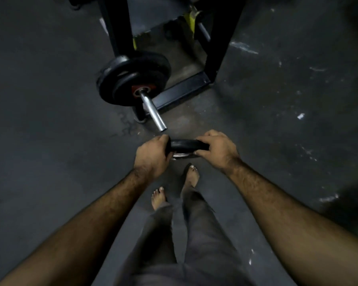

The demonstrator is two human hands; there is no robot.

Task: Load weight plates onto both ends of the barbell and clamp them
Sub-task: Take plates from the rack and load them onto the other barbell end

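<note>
black weight plate (187, 145) gripped edge-on between left hand (152, 156) and right hand (215, 150), both closed on its rim; steel barbell sleeve (153, 112) points at them from just ahead, slightly nearer the left hand

Black plates (130, 79), silver barbell sleeve (153, 112), grey floor (39, 120).

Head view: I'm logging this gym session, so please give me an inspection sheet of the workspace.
Surface: dark floor, scuffed with white marks.
Job's things: barbell sleeve carries black plates, bare end free, no clamp seen; small plate held just short of it.
Clutter: nothing seen.
Grippers: left hand and right hand grip the small plate's opposite edges.
Cables: nothing seen.
Surroundings: black rack frame behind; bare feet under the plate.
</note>
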